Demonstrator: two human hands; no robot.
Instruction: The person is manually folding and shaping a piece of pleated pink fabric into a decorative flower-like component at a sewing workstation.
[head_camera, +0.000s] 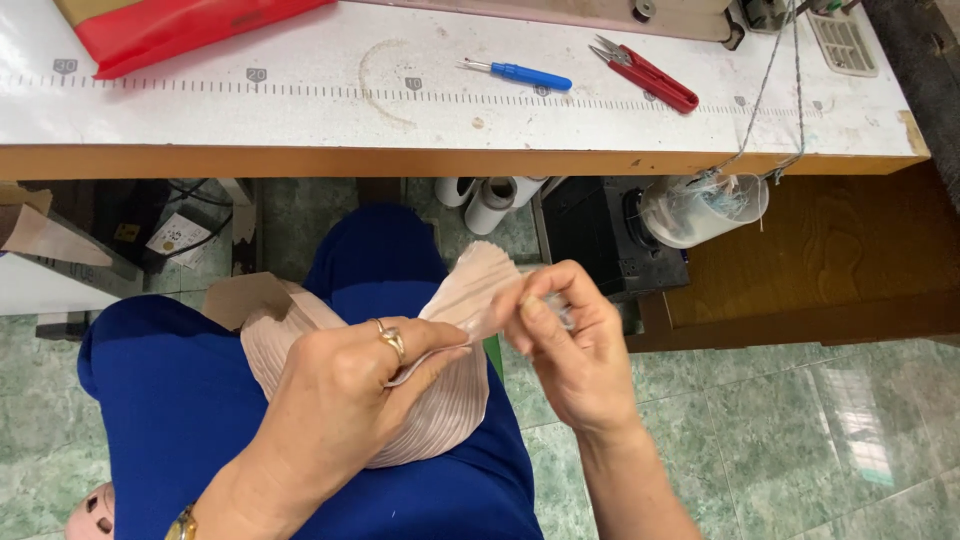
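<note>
Pleated pink fabric (450, 400) below tabletop (300, 110): light, limp, likely slippery. Left hand (340, 390) grip pinching fabric fold; right hand (570, 350) grip pinching upper edge.

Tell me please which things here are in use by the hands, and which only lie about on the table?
In use:
- pleated beige fabric piece, on the lap
- left hand and right hand, both pinching it

Lying about:
- blue seam ripper
- red thread snips
- red folder
- white table
</note>
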